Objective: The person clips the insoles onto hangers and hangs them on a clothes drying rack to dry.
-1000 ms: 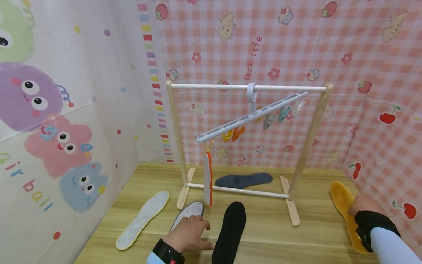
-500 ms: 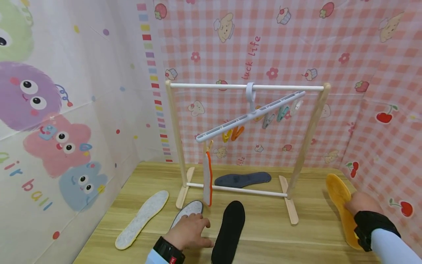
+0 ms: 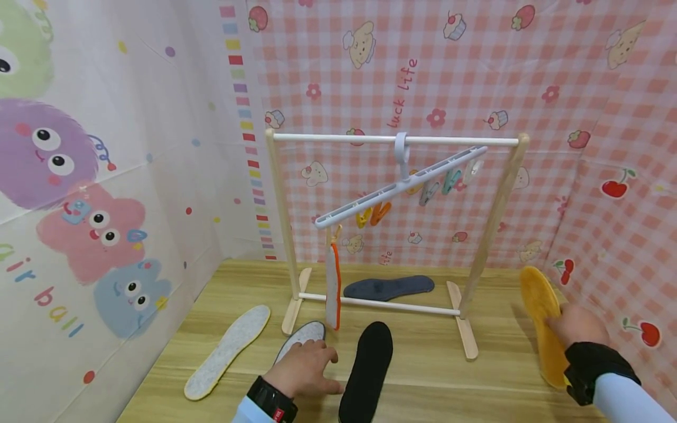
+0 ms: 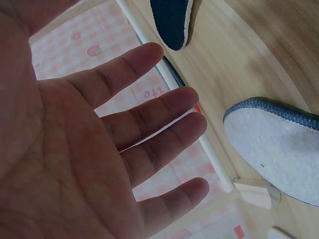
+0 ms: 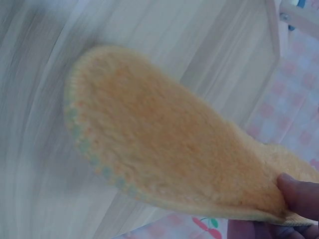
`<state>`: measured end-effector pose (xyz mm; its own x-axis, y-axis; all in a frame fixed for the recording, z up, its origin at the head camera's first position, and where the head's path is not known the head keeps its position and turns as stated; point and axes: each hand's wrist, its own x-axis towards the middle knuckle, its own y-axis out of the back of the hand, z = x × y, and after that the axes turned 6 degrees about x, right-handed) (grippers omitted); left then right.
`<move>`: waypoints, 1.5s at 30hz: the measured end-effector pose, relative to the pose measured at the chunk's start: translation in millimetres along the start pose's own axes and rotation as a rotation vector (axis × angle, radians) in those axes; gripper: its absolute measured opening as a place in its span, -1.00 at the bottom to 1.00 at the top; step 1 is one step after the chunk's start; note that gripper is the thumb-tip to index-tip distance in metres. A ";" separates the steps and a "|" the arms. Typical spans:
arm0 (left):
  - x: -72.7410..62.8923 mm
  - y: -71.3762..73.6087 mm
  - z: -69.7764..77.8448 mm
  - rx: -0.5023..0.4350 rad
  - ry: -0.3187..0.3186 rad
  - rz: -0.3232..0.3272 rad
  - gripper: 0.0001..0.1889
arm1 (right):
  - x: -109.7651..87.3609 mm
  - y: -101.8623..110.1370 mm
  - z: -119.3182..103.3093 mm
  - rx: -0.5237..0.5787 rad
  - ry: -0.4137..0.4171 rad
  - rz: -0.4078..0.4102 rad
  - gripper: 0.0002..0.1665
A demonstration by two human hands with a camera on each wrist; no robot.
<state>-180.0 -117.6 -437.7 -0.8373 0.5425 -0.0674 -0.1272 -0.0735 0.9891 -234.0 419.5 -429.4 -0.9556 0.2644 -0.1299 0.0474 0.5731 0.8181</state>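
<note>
My right hand (image 3: 579, 326) grips an orange-yellow fuzzy insole (image 3: 540, 305) around its middle at the table's right side; the right wrist view shows my thumb (image 5: 299, 195) over the insole's edge, with one end tilted up off the table. My left hand (image 3: 304, 370) hovers with fingers spread, holding nothing. Beneath it, a grey insole with dark trim (image 3: 305, 336) is partly hidden. Just right of that hand lies a black insole (image 3: 368, 370). The left wrist view has the open palm (image 4: 89, 149) near the grey insole (image 4: 274, 144).
A wooden drying rack (image 3: 396, 139) carries a tilted grey hanger (image 3: 407, 185) with several coloured clips. From its left end hangs an orange-edged insole (image 3: 333, 288). A dark blue insole (image 3: 388, 288) lies behind the lower bar, a pale grey one (image 3: 228, 352) at left.
My right hand has lifted the orange-yellow insole from the table, tilting it and shifting slightly left and up. The left hand has stayed in place.
</note>
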 end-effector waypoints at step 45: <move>1.5 -4.2 -0.7 -0.040 0.022 0.009 -0.49 | -64.6 -38.6 -55.6 0.101 0.195 0.565 -0.60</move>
<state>-181.1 -117.1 -442.0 -0.8501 0.5230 -0.0620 -0.1405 -0.1118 0.9837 -190.3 337.2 -421.5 -0.8099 0.4074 0.4220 0.5810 0.4588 0.6723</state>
